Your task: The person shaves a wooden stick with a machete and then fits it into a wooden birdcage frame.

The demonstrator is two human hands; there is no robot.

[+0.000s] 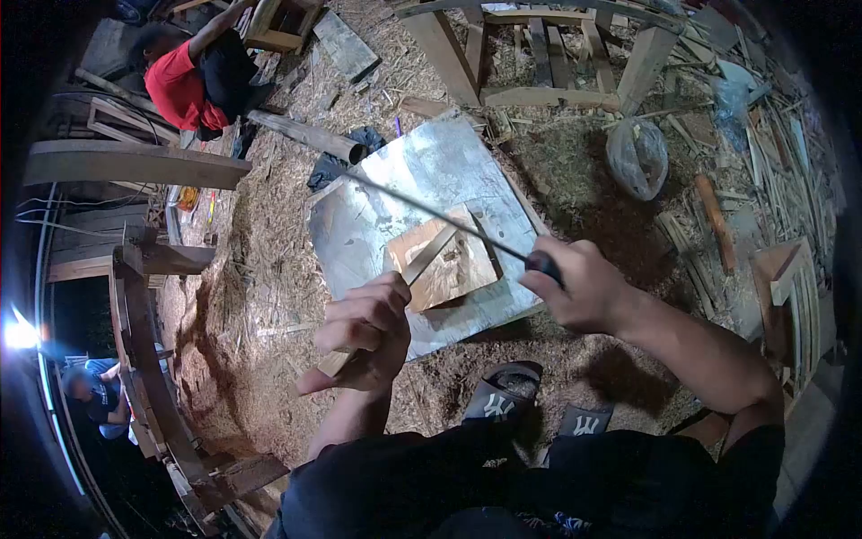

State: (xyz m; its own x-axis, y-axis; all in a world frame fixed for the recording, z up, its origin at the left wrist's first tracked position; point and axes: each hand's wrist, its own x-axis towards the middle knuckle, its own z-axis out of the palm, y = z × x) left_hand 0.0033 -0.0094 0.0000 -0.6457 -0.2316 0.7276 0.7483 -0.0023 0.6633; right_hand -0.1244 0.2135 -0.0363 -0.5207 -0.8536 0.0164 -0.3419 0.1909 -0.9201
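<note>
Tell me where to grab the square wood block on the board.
Likely best: take the wood block by its near right corner, coming low from the wearer's side. That corner is uncovered, and the shadow under the near edge suggests some lift. In this view the wood strip and thin rod cross farther left and back.

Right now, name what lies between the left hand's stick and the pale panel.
In the head view, a block lies on the panel, under the stick.

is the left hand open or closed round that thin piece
Closed: the left hand has its fingers curled round the thin piece, which shows beyond both sides of the fist.
</note>
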